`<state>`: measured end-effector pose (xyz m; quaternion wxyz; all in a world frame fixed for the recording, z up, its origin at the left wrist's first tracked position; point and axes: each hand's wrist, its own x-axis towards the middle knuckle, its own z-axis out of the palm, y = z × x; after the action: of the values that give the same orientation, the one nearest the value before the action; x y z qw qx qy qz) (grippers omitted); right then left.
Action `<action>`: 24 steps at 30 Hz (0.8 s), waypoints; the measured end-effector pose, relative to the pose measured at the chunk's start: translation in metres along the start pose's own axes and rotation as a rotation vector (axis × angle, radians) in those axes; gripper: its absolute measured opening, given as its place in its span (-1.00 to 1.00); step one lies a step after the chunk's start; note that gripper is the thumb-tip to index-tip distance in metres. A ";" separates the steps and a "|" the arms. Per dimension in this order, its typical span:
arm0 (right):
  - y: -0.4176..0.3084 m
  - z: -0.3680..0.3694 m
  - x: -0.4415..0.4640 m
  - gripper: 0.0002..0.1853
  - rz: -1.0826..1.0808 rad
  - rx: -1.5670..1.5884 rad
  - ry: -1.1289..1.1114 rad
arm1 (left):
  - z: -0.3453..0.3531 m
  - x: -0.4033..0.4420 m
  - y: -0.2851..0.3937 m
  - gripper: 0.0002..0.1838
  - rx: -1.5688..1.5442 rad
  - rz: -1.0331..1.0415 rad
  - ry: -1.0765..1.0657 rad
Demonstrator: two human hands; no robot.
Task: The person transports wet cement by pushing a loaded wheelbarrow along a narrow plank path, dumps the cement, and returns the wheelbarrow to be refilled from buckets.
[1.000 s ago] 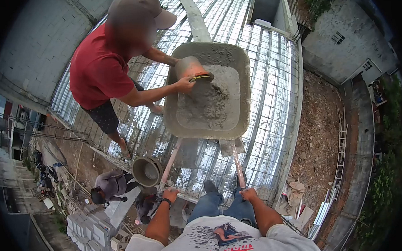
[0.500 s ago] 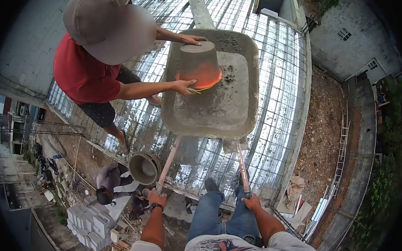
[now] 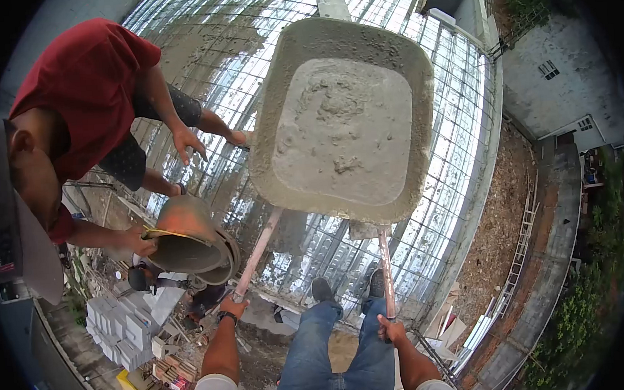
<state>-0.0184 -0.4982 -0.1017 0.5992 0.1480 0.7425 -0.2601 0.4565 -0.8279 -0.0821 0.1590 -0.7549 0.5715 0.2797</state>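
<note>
My left hand (image 3: 233,307) is closed round the left handle (image 3: 260,251) of a wheelbarrow (image 3: 348,213). Around the right handle (image 3: 386,272), my right hand (image 3: 390,329) is wrapped in the same way. The grey, mortar-caked tray lies ahead of me with wet concrete (image 3: 373,149) inside, lumpy in its middle. To the left, a co-worker's hand (image 3: 139,241) grips the rim of a tilted bucket (image 3: 182,216) with an orange patch. That bucket overlaps a second bucket (image 3: 232,259) beside my left handle. The co-worker's other hand (image 3: 188,143) hangs open.
Under the wheelbarrow spreads a metal deck with a rebar grid (image 3: 456,117). A drop lies beyond its right edge, with a ladder (image 3: 523,254) below. Stacked pale blocks (image 3: 125,325) and another person (image 3: 143,276) are at lower left. The co-worker's foot (image 3: 238,137) is near the tray.
The co-worker has lifted the upturned bucket out of the tray and swung it left to the other bucket. Concrete now shows where it stood. My hands remain on the handles.
</note>
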 end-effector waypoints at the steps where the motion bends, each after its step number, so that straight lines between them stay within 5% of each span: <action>1: -0.005 0.001 -0.004 -0.45 0.005 -0.027 0.016 | 0.000 0.002 0.000 -0.21 0.000 0.011 -0.001; 10: -0.002 0.003 0.003 -0.48 -0.001 -0.159 0.071 | -0.009 -0.010 0.008 -0.44 -0.006 0.059 0.039; 16: 0.005 -0.003 0.013 -0.43 -0.021 -0.101 -0.011 | -0.017 -0.012 0.018 -0.33 -0.096 -0.032 -0.117; 19: 0.002 -0.004 0.009 -0.34 0.030 0.062 -0.113 | -0.014 -0.015 0.020 -0.53 -0.054 0.015 0.017; 24: -0.005 -0.011 0.010 -0.21 0.042 0.022 -0.217 | 0.000 -0.006 0.011 -0.53 0.017 -0.008 0.106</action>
<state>-0.0325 -0.4973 -0.1083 0.6798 0.1412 0.6670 -0.2703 0.4447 -0.8266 -0.0772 0.1360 -0.7695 0.5785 0.2337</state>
